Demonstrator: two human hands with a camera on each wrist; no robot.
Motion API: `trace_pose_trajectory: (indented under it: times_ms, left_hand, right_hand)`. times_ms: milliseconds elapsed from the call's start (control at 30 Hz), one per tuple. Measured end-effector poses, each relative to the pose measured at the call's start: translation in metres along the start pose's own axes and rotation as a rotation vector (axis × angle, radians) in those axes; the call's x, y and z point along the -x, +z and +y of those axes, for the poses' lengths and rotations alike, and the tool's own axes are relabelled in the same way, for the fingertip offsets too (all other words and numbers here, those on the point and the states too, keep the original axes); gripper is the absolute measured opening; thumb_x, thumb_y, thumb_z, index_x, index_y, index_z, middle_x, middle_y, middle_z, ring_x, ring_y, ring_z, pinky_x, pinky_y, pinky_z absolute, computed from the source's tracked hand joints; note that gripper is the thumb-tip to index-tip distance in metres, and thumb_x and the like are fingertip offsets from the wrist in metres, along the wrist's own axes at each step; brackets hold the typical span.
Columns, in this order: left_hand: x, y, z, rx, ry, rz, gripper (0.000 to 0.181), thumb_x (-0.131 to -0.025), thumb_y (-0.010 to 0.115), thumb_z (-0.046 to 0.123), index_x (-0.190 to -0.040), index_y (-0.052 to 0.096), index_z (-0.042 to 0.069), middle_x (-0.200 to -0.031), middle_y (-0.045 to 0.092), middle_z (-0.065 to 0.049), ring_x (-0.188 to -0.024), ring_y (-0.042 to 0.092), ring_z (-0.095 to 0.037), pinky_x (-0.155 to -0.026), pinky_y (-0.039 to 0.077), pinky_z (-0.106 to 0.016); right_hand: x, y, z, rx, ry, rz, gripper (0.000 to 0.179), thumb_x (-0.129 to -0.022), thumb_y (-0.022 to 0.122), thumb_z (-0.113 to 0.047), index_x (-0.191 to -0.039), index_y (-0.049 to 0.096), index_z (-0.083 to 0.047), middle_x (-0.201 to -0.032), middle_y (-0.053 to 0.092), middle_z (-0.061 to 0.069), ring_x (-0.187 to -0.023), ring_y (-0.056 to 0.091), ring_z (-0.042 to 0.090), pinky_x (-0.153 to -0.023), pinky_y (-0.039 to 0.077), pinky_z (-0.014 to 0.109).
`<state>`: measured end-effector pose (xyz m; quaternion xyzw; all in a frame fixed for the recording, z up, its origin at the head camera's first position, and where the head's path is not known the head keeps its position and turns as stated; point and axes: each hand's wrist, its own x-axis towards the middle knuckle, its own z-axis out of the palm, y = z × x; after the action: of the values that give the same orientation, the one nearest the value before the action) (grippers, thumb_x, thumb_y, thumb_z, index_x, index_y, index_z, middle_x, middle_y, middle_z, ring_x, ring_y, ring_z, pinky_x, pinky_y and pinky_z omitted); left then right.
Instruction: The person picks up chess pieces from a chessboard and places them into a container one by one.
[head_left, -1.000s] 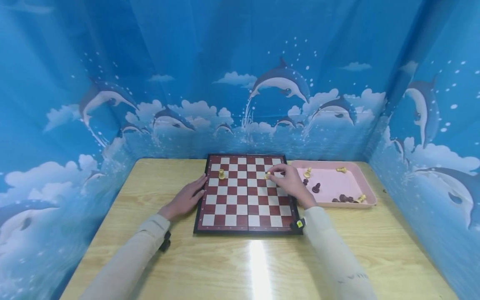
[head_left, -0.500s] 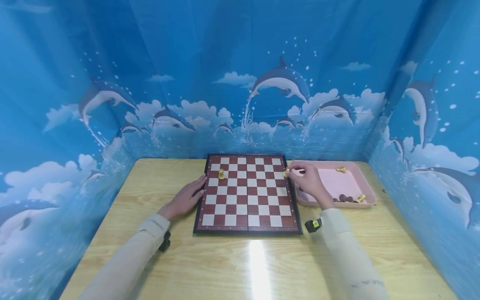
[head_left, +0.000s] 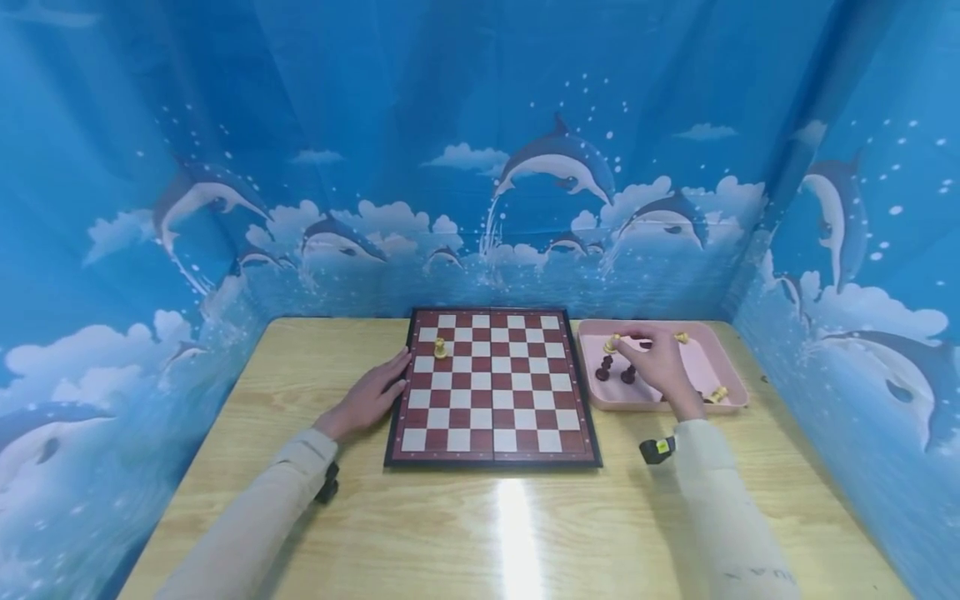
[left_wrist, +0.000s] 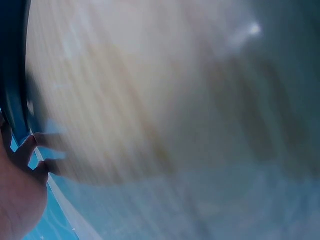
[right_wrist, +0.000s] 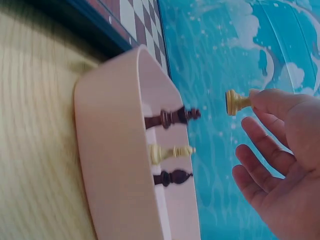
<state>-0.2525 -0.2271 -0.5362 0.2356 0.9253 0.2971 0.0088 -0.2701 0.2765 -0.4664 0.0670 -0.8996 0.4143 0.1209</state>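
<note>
My right hand (head_left: 660, 364) is above the pink tray, pinching a yellow chess piece (right_wrist: 237, 102) between thumb and fingers. The fingers hide its top, so its kind cannot be told. Below it in the tray, a dark king (right_wrist: 175, 116), a yellow chess piece (right_wrist: 172, 153) and a dark bishop (right_wrist: 172, 178) stand upright. The left hand (head_left: 366, 400) lies with extended fingers at the left edge of the chessboard (head_left: 492, 457). One yellow chess piece (head_left: 440, 348) stands on the board's far left part.
The pink tray (head_left: 738, 379) sits on the wooden table (head_left: 420, 533), just right of the board. Another yellow piece (head_left: 717, 394) lies in its near right corner. A dolphin-print curtain (head_left: 360, 167) encloses the back and sides.
My right hand has lifted the yellow chess piece from the board's right half and carried it right, over the tray. The left hand has stayed at the board's edge.
</note>
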Motion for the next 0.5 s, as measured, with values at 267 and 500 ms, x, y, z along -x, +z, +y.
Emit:
trace_pose_trajectory:
  times_ms: [267, 500]
  left_hand:
    - [0.000, 0.000, 0.000, 0.007, 0.004, 0.015, 0.055, -0.110, 0.041, 0.020, -0.160, 0.026, 0.002, -0.167, 0.023, -0.019, -0.150, 0.029, -0.045, -0.122, 0.023, -0.063]
    - [0.000, 0.002, -0.002, 0.020, 0.022, 0.011, 0.056, -0.110, 0.038, 0.024, -0.159, 0.026, 0.001, -0.167, 0.022, -0.020, -0.149, 0.027, -0.047, -0.120, 0.023, -0.066]
  right_hand:
    - [0.002, -0.015, 0.018, 0.027, 0.036, 0.050, 0.029, -0.096, 0.071, -0.014, -0.117, 0.070, 0.005, -0.122, 0.068, 0.027, -0.119, 0.060, 0.046, -0.105, 0.046, 0.062]
    - [0.005, -0.027, 0.036, 0.043, 0.018, 0.068, 0.027, -0.096, 0.071, -0.013, -0.113, 0.071, 0.008, -0.116, 0.070, 0.028, -0.112, 0.062, 0.044, -0.103, 0.047, 0.060]
